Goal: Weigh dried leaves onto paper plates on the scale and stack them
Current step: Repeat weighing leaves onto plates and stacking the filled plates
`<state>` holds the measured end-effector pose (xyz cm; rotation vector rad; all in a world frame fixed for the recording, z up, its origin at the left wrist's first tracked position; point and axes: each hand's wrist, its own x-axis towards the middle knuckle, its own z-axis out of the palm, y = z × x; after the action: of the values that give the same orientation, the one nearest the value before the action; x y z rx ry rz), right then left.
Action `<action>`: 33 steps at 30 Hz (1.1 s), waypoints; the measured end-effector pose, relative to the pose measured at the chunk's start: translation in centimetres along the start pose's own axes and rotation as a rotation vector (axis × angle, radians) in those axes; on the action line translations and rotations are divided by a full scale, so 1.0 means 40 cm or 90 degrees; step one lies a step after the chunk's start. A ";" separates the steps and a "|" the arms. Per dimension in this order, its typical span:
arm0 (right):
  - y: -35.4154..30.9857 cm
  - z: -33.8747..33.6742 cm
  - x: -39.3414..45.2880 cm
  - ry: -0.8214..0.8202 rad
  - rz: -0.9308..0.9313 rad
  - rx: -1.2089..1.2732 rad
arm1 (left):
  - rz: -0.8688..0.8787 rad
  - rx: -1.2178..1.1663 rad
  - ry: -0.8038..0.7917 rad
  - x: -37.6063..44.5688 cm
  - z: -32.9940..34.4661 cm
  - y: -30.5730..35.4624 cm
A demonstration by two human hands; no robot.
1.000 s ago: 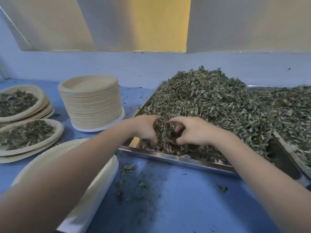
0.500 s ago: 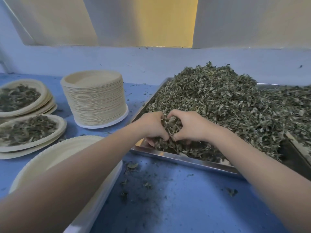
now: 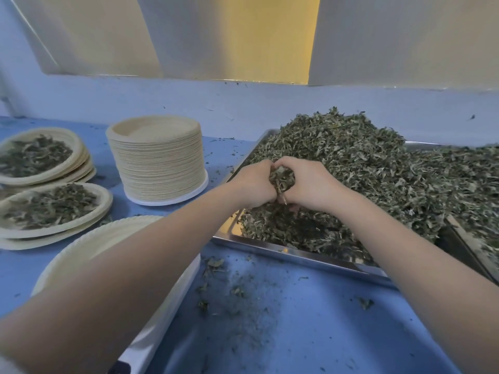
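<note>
1. The metal tray (image 3: 305,256) sat near the table's (image 3: 310,319) front, with bare blue table before it.
2. The dried leaves (image 3: 364,168) were piled high in the tray.
3. My left hand (image 3: 253,184) and right hand (image 3: 310,184) were cupped together, squeezing a clump of leaves (image 3: 282,179) between them.

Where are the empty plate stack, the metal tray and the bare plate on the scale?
empty plate stack (image 3: 159,168), head view, side of stack.
metal tray (image 3: 283,251), head view, near rim.
bare plate (image 3: 113,238), head view, inner surface.
</note>
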<state>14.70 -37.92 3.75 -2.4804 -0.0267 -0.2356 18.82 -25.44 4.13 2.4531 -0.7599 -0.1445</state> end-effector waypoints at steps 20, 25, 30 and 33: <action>-0.367 0.179 -0.048 -0.120 -0.189 0.122 | -0.079 -0.034 0.094 -0.357 -0.278 -0.198; -0.357 0.201 -0.063 -0.281 -0.219 -0.071 | -0.104 0.046 -0.016 -0.432 -0.265 -0.282; -0.350 0.157 -0.065 -0.343 -0.186 -0.039 | -0.072 0.010 -0.021 -0.463 -0.298 -0.318; -0.355 0.161 -0.063 -0.331 -0.186 -0.024 | -0.051 -0.064 0.058 -0.467 -0.297 -0.326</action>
<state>12.19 -22.63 6.83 -2.5012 -0.6074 0.2962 12.70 -0.53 5.84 2.3772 -0.6008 -0.0974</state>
